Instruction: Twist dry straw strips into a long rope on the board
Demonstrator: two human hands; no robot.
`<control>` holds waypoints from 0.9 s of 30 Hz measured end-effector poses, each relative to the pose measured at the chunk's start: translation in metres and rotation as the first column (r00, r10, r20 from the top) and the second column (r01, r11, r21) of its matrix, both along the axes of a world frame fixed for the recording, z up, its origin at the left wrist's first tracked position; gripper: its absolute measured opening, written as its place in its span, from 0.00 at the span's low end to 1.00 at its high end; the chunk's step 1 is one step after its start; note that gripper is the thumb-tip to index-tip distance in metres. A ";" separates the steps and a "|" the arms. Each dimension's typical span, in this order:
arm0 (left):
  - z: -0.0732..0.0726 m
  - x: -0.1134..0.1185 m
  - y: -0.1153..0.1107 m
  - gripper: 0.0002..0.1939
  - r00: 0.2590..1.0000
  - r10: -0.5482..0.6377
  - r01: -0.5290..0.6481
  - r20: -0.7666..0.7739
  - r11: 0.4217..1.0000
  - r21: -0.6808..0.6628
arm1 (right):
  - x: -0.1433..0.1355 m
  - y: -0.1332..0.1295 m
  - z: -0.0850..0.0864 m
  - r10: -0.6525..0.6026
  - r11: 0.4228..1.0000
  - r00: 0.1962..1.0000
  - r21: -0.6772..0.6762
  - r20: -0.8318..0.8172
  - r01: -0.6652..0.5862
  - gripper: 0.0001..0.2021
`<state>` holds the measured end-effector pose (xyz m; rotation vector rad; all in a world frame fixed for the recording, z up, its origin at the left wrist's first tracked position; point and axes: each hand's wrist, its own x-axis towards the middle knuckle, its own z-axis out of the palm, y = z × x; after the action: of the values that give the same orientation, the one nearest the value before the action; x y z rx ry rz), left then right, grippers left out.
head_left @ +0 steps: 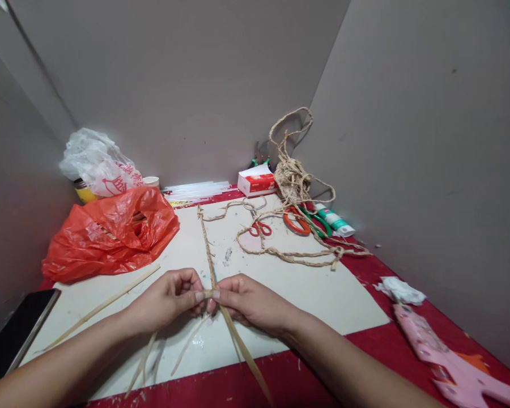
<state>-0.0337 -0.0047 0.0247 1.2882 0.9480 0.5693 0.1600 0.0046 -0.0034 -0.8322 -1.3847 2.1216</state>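
Observation:
A thin braided straw cord (208,252) runs away from me across the white board, its near end pinched between both hands. My left hand (174,297) is closed, thumb and fingers gripping a strand at the left of the braid. Thumb to thumb with it, my right hand (249,300) is closed on the braid's end. Loose flat straw strands (247,354) hang from the right hand toward the table's front edge. Other straw strands (143,362) trail below the left hand. What lies behind the fingers is hidden.
On the white board (344,306) lie red-handled scissors (260,228) and a tangle of braided cord (293,181). An orange plastic bag (110,235) stands left, beside a phone (17,334). A pink glue gun (450,362) and crumpled tissue (402,290) lie right. Grey walls enclose the table.

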 end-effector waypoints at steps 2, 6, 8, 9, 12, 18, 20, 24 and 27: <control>-0.002 0.001 -0.001 0.13 0.998 0.058 -0.055 0.040 0.996 -0.063 | 0.000 0.000 0.000 0.010 1.000 1.000 -0.010 -0.023 -0.010 0.19; -0.008 0.003 -0.001 0.16 0.991 0.082 -0.067 0.104 0.988 -0.139 | 0.001 0.000 0.002 0.029 0.999 0.999 -0.011 -0.046 -0.030 0.19; -0.010 0.003 0.000 0.13 0.997 0.054 -0.050 0.054 0.995 -0.087 | 0.001 0.000 0.004 0.041 0.999 0.998 -0.001 -0.036 -0.042 0.18; -0.010 0.003 0.000 0.12 0.999 0.033 -0.033 0.011 0.999 -0.034 | 0.001 0.000 0.004 0.048 0.999 0.998 0.007 -0.029 -0.048 0.18; -0.005 0.000 0.002 0.11 0.980 -0.017 0.062 -0.199 0.974 0.219 | 0.001 0.000 0.003 0.067 0.997 0.998 0.044 -0.010 -0.067 0.18; 0.022 0.000 0.004 0.10 0.778 0.014 0.414 -0.628 0.741 0.529 | 0.001 0.001 -0.004 0.088 0.991 0.996 0.102 0.003 -0.088 0.16; 0.028 0.003 0.005 0.11 0.771 -0.071 0.424 -0.633 0.799 0.427 | 0.001 0.002 -0.003 0.094 0.990 0.996 0.104 -0.002 -0.094 0.17; 0.026 0.008 0.007 0.12 0.898 -0.170 0.262 -0.405 0.948 0.182 | 0.004 0.002 0.003 0.084 0.990 0.996 0.117 0.001 -0.084 0.18; 0.013 0.009 0.006 0.13 0.971 -0.105 0.132 -0.213 0.984 0.118 | 0.004 0.002 0.008 0.080 0.986 0.996 0.146 0.049 -0.086 0.17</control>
<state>-0.0246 0.0011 0.0378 1.5344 1.0080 0.4160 0.1642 0.0062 0.0047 -0.7781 -1.6027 2.0429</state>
